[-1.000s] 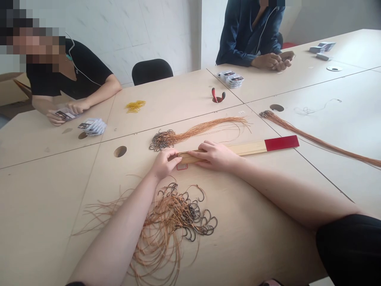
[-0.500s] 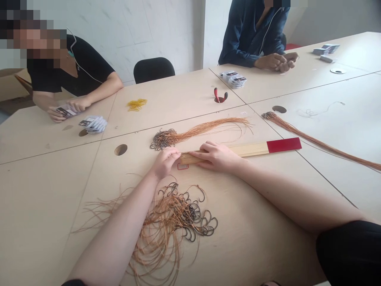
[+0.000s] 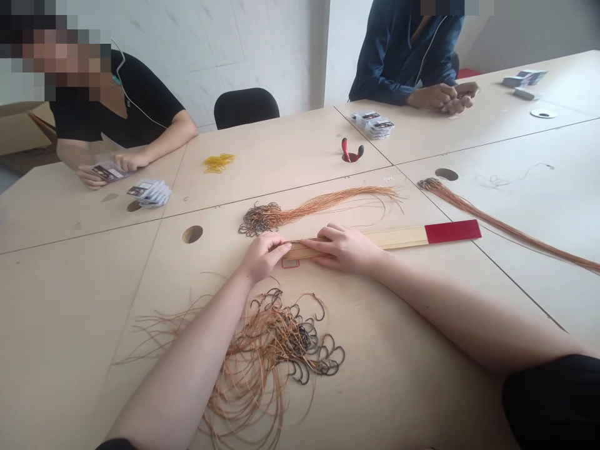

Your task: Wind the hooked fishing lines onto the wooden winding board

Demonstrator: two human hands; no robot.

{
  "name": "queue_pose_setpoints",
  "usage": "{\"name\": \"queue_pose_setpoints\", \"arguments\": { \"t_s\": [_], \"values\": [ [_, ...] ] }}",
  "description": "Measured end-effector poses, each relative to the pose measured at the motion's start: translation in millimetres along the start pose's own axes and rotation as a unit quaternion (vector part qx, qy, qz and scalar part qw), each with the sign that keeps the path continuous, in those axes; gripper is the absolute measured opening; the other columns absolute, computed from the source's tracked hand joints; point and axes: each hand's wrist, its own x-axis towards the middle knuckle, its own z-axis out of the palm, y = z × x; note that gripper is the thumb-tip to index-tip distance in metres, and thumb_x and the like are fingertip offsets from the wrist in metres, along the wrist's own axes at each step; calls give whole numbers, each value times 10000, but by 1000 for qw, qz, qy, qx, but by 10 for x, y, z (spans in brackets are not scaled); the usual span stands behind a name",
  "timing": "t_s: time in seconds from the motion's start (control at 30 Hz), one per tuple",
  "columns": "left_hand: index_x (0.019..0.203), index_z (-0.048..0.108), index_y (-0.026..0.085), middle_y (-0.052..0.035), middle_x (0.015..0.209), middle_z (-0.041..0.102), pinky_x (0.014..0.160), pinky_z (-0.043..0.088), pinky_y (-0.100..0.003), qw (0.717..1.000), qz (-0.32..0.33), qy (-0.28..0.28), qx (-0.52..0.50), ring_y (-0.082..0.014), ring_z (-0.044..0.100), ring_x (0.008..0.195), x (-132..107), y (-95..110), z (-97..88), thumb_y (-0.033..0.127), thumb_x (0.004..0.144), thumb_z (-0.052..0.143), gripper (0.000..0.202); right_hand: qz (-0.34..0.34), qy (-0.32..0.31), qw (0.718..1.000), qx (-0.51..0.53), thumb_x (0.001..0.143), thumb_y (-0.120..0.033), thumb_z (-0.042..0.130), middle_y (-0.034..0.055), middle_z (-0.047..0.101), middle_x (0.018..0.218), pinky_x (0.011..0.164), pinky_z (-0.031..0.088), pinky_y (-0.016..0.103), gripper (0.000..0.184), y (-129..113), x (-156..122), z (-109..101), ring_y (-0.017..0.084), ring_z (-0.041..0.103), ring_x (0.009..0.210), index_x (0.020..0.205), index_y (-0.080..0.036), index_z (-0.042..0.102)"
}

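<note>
I'm watching the person's left hand [image 3: 265, 256] curling around the near end of a flat, pale wooden strip [image 3: 398, 237] with a red far end, its thumb and fingers pinching in, though I can't tell whether it's also gripping any fine line there. The right hand [image 3: 344, 248] is lying across the strip with its fingers extended, pressing down rather than closing. The strip is resting mid-table, with a tangled pile of dark metal fishhooks on orange-brown lines [image 3: 276, 350] sprawling just below it, beside the left forearm. A second, straightened bundle of hooks and lines [image 3: 272, 217] is lying just beyond the hands, and a third [image 3: 497, 225] is stretching toward the right table [image 3: 525, 150] edge. Across the table, a co-worker's hands [image 3: 112, 169] are holding printed card packets [image 3: 107, 172], while another co-worker's hands [image 3: 443, 97] are cupping together at the far end.
</note>
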Motion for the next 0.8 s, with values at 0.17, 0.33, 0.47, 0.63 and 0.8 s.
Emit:
{"name": "queue_pose_setpoints", "arguments": {
  "t_s": [0.17,0.33,0.47,0.63,0.8],
  "values": [
    [580,427,172,0,646,444,669,332,-307,1000,-3,-5,4,-155,433,707,-9,12,-10,347,847,464,321,-2,-9,1000,-2,905,-444,451,76,555,916,594,393,258,427,-3,5,-26,176,474,826,1294,-277,508],
    [602,478,173,-5,671,467,679,349,-310,1000,-3,-12,25,-156,436,710,-8,11,-12,350,834,483,292,1,1,1000,4,904,-429,455,78,556,1012,593,403,254,409,-4,2,-29,176,490,876,1282,-282,516],
    [621,488,173,-5,696,488,691,357,-307,999,1,-15,42,-158,445,730,-10,4,-17,333,824,507,259,-2,3,1000,6,903,-425,454,77,555,1051,614,417,260,414,-12,1,-30,171,499,873,1287,-280,507],
    [654,520,171,-10,734,529,721,372,-309,999,7,-21,40,-165,472,762,-13,5,-21,330,812,528,224,6,3,1000,12,889,-413,479,76,560,1059,621,417,262,415,-15,-3,-29,175,507,876,1279,-274,512],
    [681,547,170,-24,773,559,752,389,-323,998,1,-19,54,-182,493,795,-4,6,-11,355,768,578,207,9,-4,1000,21,884,-403,488,75,558,1076,619,409,261,418,-6,-11,-31,179,511,894,1284,-279,504]
  ]
}}
